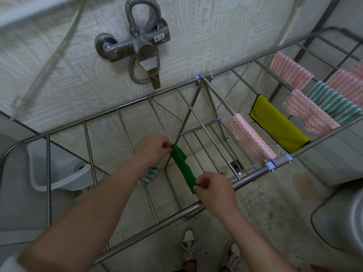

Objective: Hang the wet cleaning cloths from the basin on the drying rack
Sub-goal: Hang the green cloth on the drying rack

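**Green cloth held along a rack bar**

The left hand [152,149] pinches the far end of the green cloth [181,165]; the right hand [213,188] pinches its near end. The cloth lies bunched along one bar of the drying rack [249,177], left of a hanging pink cloth [249,138] and yellow cloth [279,124].

Drying rack [247,178] bears 1 green cloth [182,169], 1 yellow cloth [279,126], 1 teal cloth [334,103], pink cloths [251,138].
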`<state>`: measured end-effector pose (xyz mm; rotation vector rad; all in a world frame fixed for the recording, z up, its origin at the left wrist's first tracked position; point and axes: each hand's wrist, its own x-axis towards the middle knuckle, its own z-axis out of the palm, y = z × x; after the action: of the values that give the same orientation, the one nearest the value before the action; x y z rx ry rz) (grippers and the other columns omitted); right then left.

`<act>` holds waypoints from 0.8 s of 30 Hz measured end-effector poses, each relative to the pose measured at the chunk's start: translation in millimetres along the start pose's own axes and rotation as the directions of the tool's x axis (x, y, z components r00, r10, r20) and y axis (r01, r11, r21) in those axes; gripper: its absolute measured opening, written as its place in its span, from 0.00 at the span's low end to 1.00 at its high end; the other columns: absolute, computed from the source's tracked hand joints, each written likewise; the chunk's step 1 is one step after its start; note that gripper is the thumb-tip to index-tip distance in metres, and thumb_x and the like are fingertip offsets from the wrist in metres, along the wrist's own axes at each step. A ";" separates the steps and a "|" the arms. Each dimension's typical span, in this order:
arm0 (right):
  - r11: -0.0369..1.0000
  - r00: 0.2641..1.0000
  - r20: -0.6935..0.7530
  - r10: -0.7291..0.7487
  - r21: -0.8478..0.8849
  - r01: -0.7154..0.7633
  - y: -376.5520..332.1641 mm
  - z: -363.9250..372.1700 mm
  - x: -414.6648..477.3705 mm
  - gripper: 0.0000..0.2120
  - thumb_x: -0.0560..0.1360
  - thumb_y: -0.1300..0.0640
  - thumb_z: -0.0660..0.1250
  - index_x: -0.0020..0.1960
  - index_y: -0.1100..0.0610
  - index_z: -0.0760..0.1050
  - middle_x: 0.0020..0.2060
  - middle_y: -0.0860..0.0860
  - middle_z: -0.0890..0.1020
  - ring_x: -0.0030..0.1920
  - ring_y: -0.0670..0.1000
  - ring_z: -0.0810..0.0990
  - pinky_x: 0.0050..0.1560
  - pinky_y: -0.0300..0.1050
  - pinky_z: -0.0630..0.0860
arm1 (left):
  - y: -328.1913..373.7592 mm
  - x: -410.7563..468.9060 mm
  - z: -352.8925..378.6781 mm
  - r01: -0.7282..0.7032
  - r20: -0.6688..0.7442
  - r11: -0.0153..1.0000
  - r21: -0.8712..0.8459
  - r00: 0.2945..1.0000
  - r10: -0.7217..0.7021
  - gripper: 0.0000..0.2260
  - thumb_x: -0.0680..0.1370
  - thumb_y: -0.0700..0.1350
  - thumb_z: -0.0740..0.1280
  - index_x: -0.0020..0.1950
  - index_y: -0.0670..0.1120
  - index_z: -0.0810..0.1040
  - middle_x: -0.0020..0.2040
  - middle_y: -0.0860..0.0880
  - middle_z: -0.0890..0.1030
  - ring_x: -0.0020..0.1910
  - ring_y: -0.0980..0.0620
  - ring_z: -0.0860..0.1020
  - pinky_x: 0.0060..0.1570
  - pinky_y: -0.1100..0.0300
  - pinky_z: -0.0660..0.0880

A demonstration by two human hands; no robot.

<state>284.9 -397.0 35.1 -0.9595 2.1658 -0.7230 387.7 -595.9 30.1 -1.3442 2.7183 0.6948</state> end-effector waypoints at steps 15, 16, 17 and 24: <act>0.426 0.808 0.497 -0.316 0.835 -0.348 -74.9 -33.8 -0.8 0.18 0.71 0.53 0.71 0.61 0.51 0.76 0.59 0.52 0.81 0.58 0.55 0.80 0.56 0.58 0.77 | 51.5 -69.9 -84.1 0.059 0.057 -0.270 -0.961 0.998 0.017 0.18 0.63 0.45 0.77 0.52 0.48 0.80 0.42 0.48 0.82 0.42 0.49 0.81 0.42 0.54 0.81; 0.362 0.824 0.469 -0.318 0.863 -0.351 -77.2 -34.0 0.0 0.16 0.73 0.56 0.70 0.60 0.54 0.76 0.58 0.56 0.82 0.56 0.57 0.81 0.54 0.59 0.77 | 52.3 -70.1 -80.5 0.049 0.040 -0.302 -0.952 0.999 0.037 0.23 0.61 0.41 0.79 0.54 0.48 0.80 0.44 0.47 0.82 0.43 0.49 0.82 0.42 0.53 0.80; 0.313 0.843 0.441 -0.308 0.884 -0.348 -77.4 -34.1 1.7 0.15 0.73 0.59 0.68 0.60 0.57 0.76 0.57 0.58 0.82 0.54 0.58 0.81 0.53 0.58 0.77 | 52.5 -69.6 -76.4 0.042 0.035 -0.310 -0.950 0.999 0.029 0.26 0.60 0.36 0.79 0.56 0.48 0.79 0.45 0.47 0.82 0.44 0.48 0.82 0.41 0.53 0.80; 0.398 0.879 0.389 -0.274 0.878 -0.264 -68.3 -51.2 6.0 0.17 0.71 0.65 0.67 0.60 0.67 0.75 0.52 0.62 0.83 0.48 0.54 0.84 0.47 0.44 0.82 | 60.2 -63.6 -59.6 0.128 0.099 0.138 -0.982 0.975 -0.200 0.10 0.75 0.34 0.66 0.55 0.42 0.78 0.46 0.40 0.83 0.39 0.48 0.82 0.37 0.56 0.81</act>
<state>272.8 -430.2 113.1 -0.4160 0.9671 -1.3220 391.6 -540.6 120.3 -1.6714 1.7878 2.7546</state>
